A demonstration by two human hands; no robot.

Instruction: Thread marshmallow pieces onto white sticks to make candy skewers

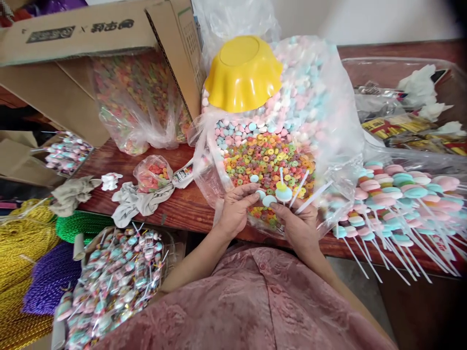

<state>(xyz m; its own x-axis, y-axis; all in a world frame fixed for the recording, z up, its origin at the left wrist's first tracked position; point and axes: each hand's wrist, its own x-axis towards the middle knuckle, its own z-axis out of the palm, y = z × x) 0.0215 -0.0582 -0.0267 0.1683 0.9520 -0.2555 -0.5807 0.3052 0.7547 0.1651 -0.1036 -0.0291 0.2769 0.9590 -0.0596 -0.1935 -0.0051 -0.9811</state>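
Head view, and here are both bare hands at centre, above the small multicoloured ring-shaped candies (270,153)! The left hand (235,209) pinches a small pale disc (260,194) between thumb and fingertips. Just beside it, at the right thumb's tip, sits a pale blue round disc (269,200). And the right hand (301,226), fingers curled, grasps a fan of thin white sticks (299,188); near its thumb there's a pale blue round candy topped with a yellow ring (283,193).

The rings lie over pink, blue and white button-shaped candies (251,127) in a large clear plastic bag (337,116), and on those buttons, upside down, a glossy yellow scalloped bowl (244,73)! Over to the right, pink and blue layered round lollipops (401,194) crowd the dark red wooden counter (197,206), sticks jutting past its edge. On the left, a brown cardboard box (83,34) stands open, a clear bag of coloured rings (134,97) at its mouth. Down below, a container brims with wrapped lollipops (116,277), beside shiny purple twisted cords (53,277).
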